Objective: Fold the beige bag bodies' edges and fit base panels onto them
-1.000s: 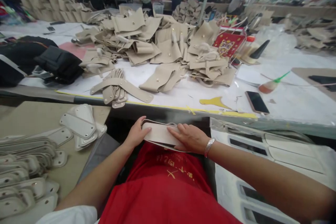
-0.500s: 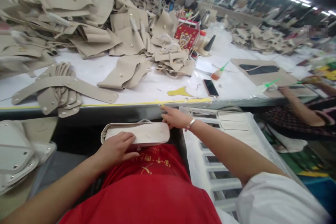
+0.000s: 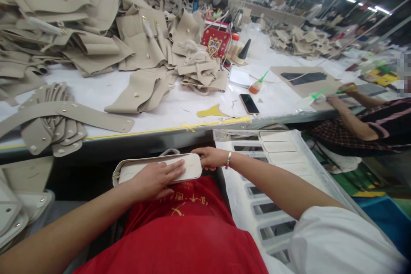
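Note:
An off-white bag (image 3: 194, 167), long and narrow with rounded ends, rests at my lap below the table edge. A loop of strap or handle (image 3: 170, 152) shows behind it. My left hand (image 3: 157, 175) lies flat across the bag's pale face, fingers stretched out. At the bag's right end, my right hand (image 3: 210, 158) has its fingers curled round the rim; the fingertips are partly hidden. Beneath the bag is my red apron (image 3: 180, 231).
Beige leather pieces (image 3: 70, 47) pile on the white table (image 3: 163, 124), with strap pieces (image 3: 64, 115) at left. A phone (image 3: 248, 104) and glue bottle (image 3: 257, 85) lie ahead. A slatted rack (image 3: 253, 171) holds cream pieces to my right. A co-worker's hand (image 3: 337, 103) works far right.
My left hand has slid rightward along the bag with its fingers extended. The right hand's raised finger has come down onto the bag's end. The view has shifted a little to the right.

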`<state>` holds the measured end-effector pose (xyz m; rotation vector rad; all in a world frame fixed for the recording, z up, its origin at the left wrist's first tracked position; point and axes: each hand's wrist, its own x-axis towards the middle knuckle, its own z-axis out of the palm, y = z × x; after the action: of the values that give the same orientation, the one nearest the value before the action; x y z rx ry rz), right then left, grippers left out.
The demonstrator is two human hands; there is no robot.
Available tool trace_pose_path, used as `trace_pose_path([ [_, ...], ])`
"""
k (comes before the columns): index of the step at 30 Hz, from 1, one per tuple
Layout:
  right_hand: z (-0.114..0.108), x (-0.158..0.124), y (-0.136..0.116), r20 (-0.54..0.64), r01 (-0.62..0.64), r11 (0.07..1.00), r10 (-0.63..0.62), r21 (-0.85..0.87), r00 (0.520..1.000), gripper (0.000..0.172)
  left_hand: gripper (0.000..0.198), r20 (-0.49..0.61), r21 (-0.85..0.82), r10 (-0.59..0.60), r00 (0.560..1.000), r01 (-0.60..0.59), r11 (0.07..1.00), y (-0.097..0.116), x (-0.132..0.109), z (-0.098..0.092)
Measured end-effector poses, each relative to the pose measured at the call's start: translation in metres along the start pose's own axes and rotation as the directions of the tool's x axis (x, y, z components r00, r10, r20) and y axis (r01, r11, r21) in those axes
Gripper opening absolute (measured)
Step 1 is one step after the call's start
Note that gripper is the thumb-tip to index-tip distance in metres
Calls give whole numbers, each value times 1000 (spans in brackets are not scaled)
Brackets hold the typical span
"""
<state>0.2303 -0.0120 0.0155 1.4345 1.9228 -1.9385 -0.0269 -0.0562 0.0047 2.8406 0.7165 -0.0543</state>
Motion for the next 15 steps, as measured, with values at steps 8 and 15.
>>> trace_pose_path([
  [8, -7, -13, -5, -76, 74, 991, -66, 114, 995, 65, 62, 57, 2, -12, 998, 12, 1000, -8, 7, -2],
  [15, -5, 29, 58, -72, -51, 835, 107, 548, 992, 39, 56, 93, 44, -39, 995, 35, 998, -5, 10, -3],
])
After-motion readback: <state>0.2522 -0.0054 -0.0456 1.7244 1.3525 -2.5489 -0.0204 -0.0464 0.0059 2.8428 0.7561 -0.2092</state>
